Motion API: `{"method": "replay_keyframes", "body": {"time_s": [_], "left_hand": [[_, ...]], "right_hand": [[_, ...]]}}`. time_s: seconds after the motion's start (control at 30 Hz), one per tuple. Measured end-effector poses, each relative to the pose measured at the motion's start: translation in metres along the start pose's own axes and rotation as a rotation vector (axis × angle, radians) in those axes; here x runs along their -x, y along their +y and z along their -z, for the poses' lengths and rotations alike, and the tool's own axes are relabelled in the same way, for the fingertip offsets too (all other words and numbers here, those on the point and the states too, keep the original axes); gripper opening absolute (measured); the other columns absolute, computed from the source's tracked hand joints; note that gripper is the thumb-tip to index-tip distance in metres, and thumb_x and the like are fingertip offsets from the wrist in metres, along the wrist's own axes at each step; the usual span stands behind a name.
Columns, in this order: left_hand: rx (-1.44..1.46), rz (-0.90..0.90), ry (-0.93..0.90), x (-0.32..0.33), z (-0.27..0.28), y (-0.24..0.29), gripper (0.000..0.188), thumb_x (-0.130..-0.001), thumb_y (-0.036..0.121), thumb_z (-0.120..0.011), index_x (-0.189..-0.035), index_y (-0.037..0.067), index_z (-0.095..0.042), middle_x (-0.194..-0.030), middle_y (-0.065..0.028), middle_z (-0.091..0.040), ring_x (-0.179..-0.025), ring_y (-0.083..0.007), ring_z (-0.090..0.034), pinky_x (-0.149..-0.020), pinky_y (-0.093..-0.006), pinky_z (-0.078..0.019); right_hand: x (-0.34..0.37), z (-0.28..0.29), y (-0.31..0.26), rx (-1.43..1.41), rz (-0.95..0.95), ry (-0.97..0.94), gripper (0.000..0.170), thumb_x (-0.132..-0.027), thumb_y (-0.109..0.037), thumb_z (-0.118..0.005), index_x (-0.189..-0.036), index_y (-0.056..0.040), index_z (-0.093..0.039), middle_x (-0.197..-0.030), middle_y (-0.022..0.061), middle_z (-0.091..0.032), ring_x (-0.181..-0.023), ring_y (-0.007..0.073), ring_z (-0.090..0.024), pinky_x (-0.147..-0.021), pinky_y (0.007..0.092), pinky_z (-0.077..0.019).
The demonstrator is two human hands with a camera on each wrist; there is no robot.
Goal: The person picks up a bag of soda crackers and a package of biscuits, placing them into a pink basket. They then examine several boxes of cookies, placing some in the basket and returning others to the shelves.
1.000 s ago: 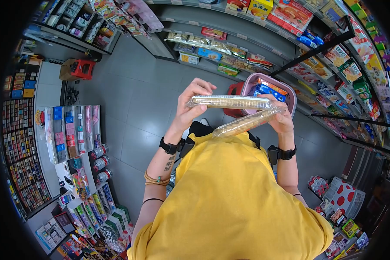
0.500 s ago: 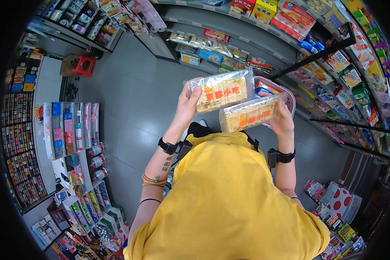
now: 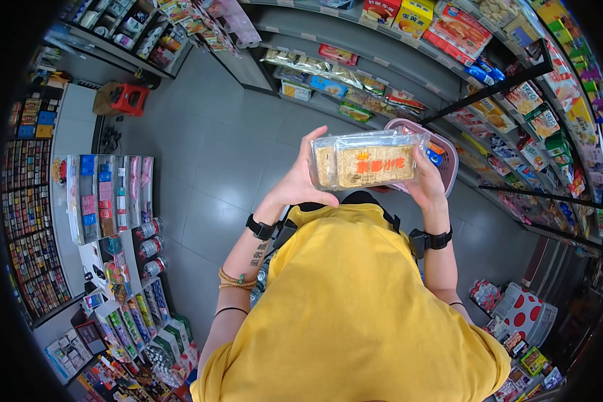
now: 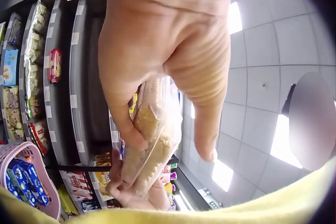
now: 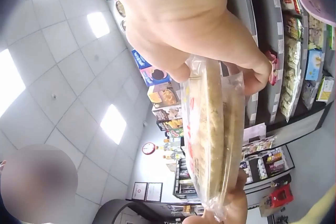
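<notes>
Two clear packs of pale golden biscuits are held up in front of the chest. The front pack [image 3: 375, 175] has red lettering and overlaps the rear pack [image 3: 324, 167], whose left end sticks out. My right hand [image 3: 430, 184] grips both at their right end, thumb on the front face. Around the left end my left hand [image 3: 295, 182] is spread wide, thumb below the packs. In the left wrist view the left thumb [image 4: 206, 134] stands away from the packs [image 4: 152, 134], while the fingers lie along the other side. The right wrist view shows the packs [image 5: 210, 129] lying face to face.
A pink basket [image 3: 453, 161] with blue and orange packages stands beyond the right hand. Snack shelves [image 3: 342, 40] curve along the front and right. To the left is a counter display [image 3: 110, 201], and grey floor [image 3: 208, 154] lies between.
The packs, edge-on at first, turned face up, one in each hand. Now they are stacked together in the right hand, and the left thumb has come off its pack.
</notes>
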State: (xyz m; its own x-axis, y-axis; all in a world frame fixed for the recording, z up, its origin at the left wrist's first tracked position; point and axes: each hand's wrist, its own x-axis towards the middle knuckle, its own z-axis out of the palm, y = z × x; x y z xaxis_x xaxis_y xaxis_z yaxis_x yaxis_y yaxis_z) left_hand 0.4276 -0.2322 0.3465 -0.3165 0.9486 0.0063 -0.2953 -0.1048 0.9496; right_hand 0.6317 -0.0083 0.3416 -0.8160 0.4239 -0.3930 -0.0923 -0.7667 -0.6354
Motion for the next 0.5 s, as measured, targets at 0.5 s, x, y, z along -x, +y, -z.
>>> {"method": "replay_keyframes", "body": {"time_s": [0.5], "left_hand": [[0.127,0.175,0.089,0.003,0.005,-0.022,0.115,-0.075,0.009,-0.086,-0.158,0.014,-0.008,-0.146,-0.0113,-0.04,-0.138,-0.0229,-0.038,-0.115,-0.038,-0.0315]], "right_hand": [[-0.006,0.008,0.022,0.286,-0.039,0.073,0.045,-0.1,-0.024,-0.059,-0.139,-0.005,-0.046,-0.128,0.0064,-0.058,-0.121,0.019,-0.056,-0.103,0.034,-0.0445]]}}
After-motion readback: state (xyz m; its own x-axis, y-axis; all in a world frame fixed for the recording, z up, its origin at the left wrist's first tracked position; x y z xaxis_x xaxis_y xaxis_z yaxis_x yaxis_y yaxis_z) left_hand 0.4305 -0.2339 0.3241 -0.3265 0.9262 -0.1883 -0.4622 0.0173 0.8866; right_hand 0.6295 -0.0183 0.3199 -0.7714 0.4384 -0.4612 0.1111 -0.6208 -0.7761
